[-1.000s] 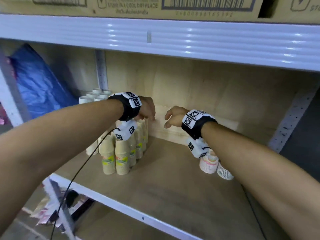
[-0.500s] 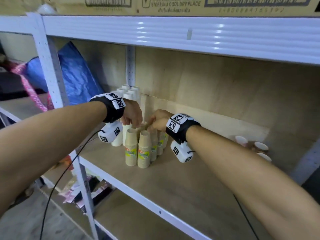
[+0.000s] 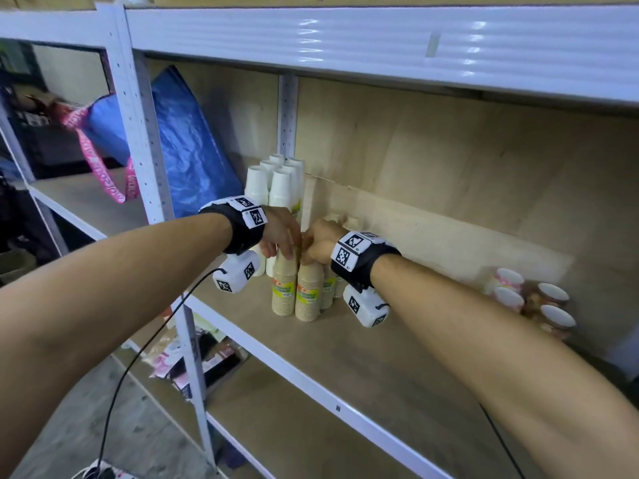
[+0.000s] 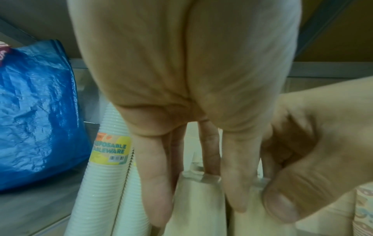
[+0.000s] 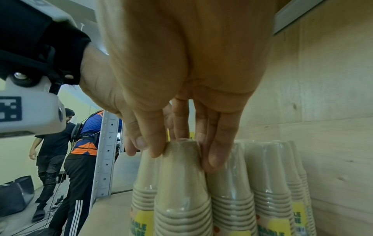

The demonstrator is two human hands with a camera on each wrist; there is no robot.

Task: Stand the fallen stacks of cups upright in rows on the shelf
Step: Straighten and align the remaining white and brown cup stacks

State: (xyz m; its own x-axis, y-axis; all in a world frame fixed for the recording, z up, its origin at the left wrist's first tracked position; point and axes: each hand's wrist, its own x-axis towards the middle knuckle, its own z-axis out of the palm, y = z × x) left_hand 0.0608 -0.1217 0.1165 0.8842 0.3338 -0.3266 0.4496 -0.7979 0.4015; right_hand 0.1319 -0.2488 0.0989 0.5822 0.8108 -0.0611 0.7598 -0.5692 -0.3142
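Several beige cup stacks stand upright in rows on the wooden shelf (image 3: 363,357). My left hand (image 3: 288,252) grips the top of the front left beige stack (image 3: 284,288), with fingers and thumb either side of it (image 4: 197,199). My right hand (image 3: 306,259) pinches the top of the neighbouring front beige stack (image 3: 308,293), and its fingertips (image 5: 214,159) close round that stack's top (image 5: 181,183). Tall white cup stacks (image 3: 276,181) stand upright behind them. Patterned cup stacks (image 3: 532,302) lie on their sides at the shelf's right end.
A blue bag (image 3: 186,143) leans left of the white stacks, beyond the steel upright (image 3: 138,115). The upper shelf beam (image 3: 380,39) hangs low overhead. Two people (image 5: 66,151) stand beyond the rack. A cable (image 3: 138,357) hangs from my left wrist.
My right hand has moved left from the bare shelf onto the beige stacks. My left hand has come forward from the back stacks. Both now hold the front stacks' tops, side by side.
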